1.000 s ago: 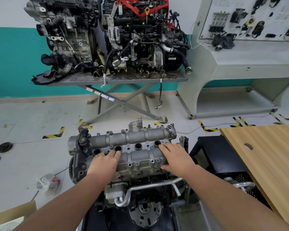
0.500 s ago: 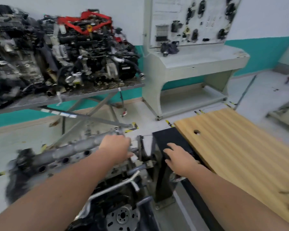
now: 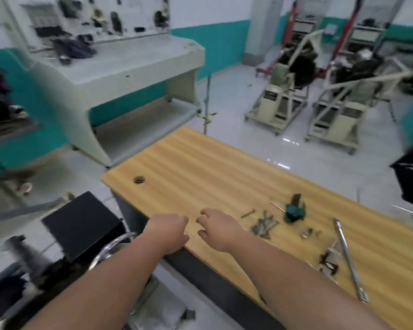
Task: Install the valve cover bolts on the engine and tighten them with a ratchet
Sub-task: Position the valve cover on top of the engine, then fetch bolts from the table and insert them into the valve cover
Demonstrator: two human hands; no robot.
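Observation:
A pile of dark valve cover bolts (image 3: 264, 225) lies on the wooden table (image 3: 200, 167), with one loose bolt (image 3: 247, 213) beside it. A long silver ratchet handle (image 3: 348, 258) lies near the table's right front. My right hand (image 3: 218, 228) hovers over the table's near edge, left of the bolts, fingers loosely curled and empty. My left hand (image 3: 168, 231) hangs next to it at the table edge, holding nothing. The engine (image 3: 17, 270) is only a blurred dark shape at the lower left.
A green tool (image 3: 295, 210) and small sockets (image 3: 306, 232) lie near the bolts. A black box (image 3: 81, 225) stands left of the table. A grey console bench (image 3: 129, 75) is behind, engine stands (image 3: 281, 103) on the floor at right.
The view swung right from the engine to the wooden table. Both hands left the valve cover and now hang over the table's near edge, close to the bolts.

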